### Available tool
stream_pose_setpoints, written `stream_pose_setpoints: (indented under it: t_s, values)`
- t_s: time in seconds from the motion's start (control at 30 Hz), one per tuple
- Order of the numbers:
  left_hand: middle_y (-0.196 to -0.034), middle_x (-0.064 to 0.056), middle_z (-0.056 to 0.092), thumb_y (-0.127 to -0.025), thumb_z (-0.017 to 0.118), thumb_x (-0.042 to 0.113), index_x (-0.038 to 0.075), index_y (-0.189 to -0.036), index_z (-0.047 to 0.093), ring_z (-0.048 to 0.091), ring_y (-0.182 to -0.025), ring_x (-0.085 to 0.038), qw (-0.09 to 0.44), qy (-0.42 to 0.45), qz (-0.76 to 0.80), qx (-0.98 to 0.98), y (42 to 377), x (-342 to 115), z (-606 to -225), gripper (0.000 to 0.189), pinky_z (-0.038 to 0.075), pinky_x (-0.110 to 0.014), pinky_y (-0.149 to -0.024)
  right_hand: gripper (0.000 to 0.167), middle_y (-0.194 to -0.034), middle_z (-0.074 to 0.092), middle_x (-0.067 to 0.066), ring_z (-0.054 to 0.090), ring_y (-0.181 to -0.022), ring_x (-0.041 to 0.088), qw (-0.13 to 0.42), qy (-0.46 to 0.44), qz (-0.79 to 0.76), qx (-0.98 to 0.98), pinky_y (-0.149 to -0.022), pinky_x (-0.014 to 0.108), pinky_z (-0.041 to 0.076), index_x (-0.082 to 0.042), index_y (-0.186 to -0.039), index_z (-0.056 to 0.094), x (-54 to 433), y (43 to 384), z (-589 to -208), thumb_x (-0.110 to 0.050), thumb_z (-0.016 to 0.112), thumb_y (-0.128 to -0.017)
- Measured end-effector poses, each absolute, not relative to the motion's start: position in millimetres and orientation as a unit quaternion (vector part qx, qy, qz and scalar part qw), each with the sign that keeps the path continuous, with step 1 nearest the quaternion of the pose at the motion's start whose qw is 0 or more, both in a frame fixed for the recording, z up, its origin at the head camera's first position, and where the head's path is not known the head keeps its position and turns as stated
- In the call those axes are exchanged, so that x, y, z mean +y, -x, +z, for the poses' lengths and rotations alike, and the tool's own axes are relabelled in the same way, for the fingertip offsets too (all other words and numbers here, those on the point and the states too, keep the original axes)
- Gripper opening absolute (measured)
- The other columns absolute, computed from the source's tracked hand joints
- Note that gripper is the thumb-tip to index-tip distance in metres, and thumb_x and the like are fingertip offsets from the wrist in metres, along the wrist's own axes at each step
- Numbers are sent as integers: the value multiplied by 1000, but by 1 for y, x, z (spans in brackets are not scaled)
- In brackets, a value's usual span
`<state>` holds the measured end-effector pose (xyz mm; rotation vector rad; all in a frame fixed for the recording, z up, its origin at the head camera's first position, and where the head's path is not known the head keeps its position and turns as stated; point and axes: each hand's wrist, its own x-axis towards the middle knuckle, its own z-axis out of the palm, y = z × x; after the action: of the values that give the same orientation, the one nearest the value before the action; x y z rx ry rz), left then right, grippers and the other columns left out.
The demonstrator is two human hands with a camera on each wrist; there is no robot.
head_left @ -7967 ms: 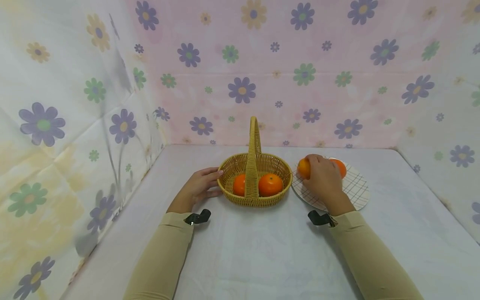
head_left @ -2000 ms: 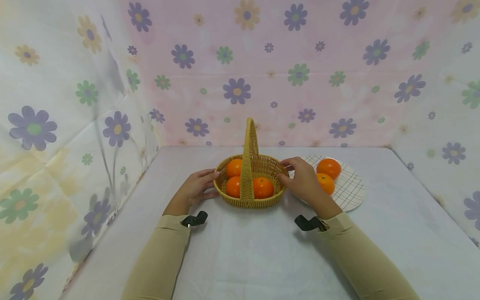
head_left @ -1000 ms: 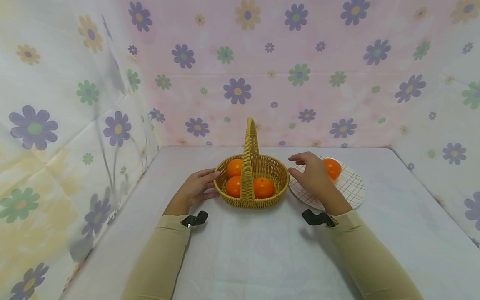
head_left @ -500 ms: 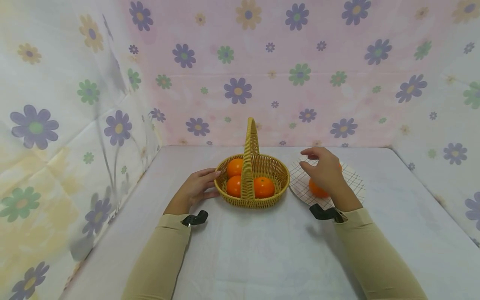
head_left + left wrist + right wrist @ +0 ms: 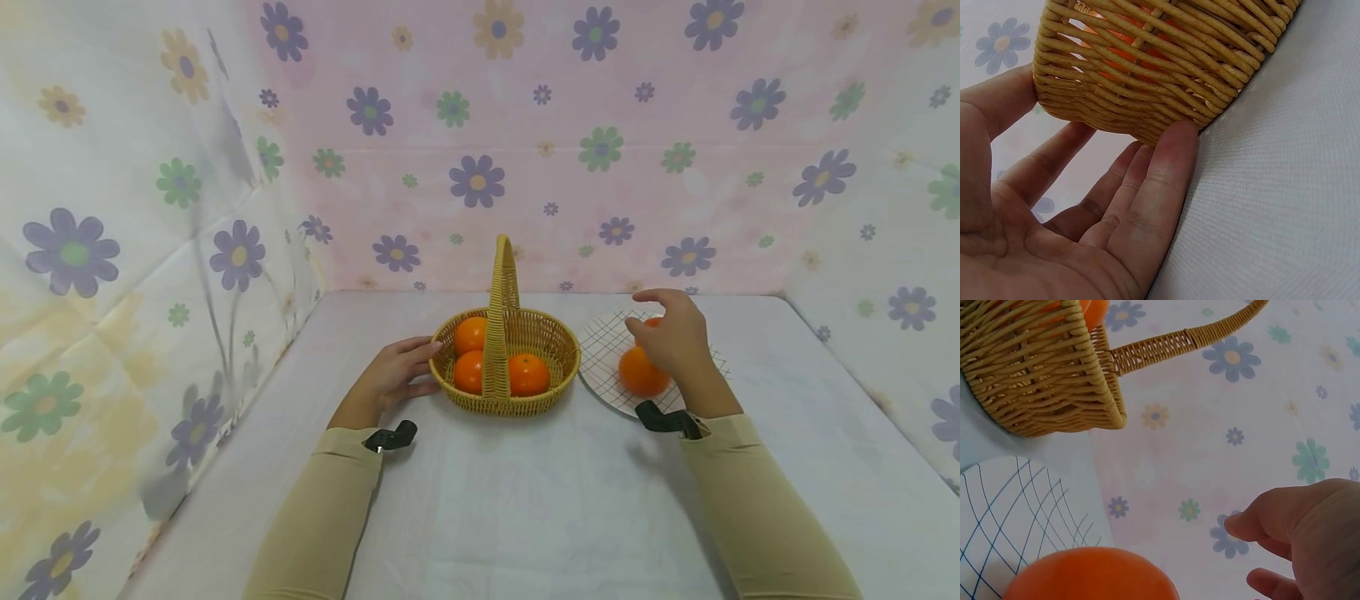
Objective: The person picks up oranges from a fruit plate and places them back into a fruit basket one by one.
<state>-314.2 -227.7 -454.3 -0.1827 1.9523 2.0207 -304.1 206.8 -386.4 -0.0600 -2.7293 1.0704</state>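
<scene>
Fingers parted, right hand [image 5: 681, 333] holds nothing; a knock could roll oranges [image 5: 642, 373] off the plate [image 5: 600, 352]; left hand [image 5: 392, 375], relaxed, touches basket [image 5: 536, 405].

Head view: left hand [image 5: 393, 375] at 8 o'clock, fingers [image 5: 420, 343] loosely extended toward 2. Right hand [image 5: 678, 337] at 3, thumb [image 5: 645, 332] and forefinger [image 5: 654, 294] parted.

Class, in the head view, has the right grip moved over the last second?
Yes: rightward. The right grip is now farther from the basket, which has stayed put.
</scene>
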Motion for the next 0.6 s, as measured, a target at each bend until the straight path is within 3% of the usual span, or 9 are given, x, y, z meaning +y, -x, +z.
stream_pose_setpoints:
  t_s: [0.27, 0.6]
  values:
    - [-146, -7, 60, -92, 79, 44, 19, -146, 58, 61, -131, -29, 164, 64, 705, 687, 314, -227, -454, 63, 61, -47, -95, 70, -166, 33, 21, 27, -151, 49, 87, 47, 387, -917, -116, 72, 33, -12, -155, 46, 232, 309, -388, -38, 73, -95]
    - [-147, -9, 60, -96, 75, 40, 17, -147, 57, 61, -131, -29, 162, 60, 705, 688, 313, -226, -452, 59, 61, -48, -96, 81, -163, 34, 25, 34, -145, 50, 41, 71, 415, -906, -114, 64, 42, -7, -159, 38, 249, 311, -399, -47, 70, -96]
